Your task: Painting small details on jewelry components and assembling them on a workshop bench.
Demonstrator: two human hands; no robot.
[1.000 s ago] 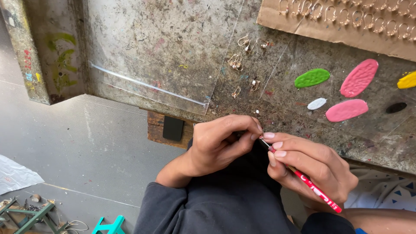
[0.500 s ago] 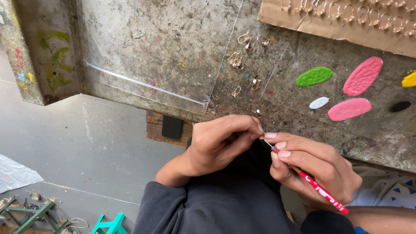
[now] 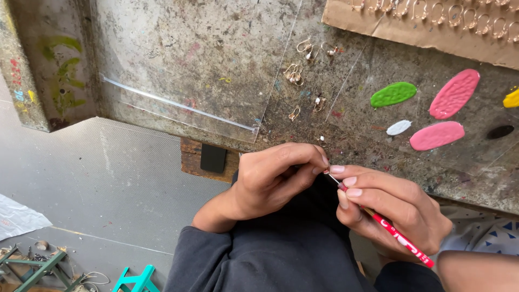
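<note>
Down at the far left, green metal frames (image 3: 32,267) and a turquoise one (image 3: 135,280) lie on the grey floor (image 3: 108,178), below the edge of a stained worktop (image 3: 178,48) with a clear plastic sheet (image 3: 178,103) laid over it. Further right on that worktop sit several small gold earring hooks (image 3: 294,73), and more hang on a strip of cardboard (image 3: 427,24) along the top. Over the lap, the left hand (image 3: 270,181) has its fingers (image 3: 303,157) curled and pressed together around something tiny at their tips; it is hidden, possibly one of the hooks. Just beside it the right hand (image 3: 389,208) pinches a thin red-handled brush (image 3: 397,235) low on its shaft, thumb and forefinger closed near the metal tip, which touches the left fingertips. The brush looks light and stiff, best held close to the tip for control, while the small piece seems slippery and easily dropped, so a firm fingertip pinch suits it. At the right lie a green paint blob (image 3: 393,94), two pink blobs (image 3: 437,135), a white dab (image 3: 399,127) and a yellow one (image 3: 512,98).
</note>
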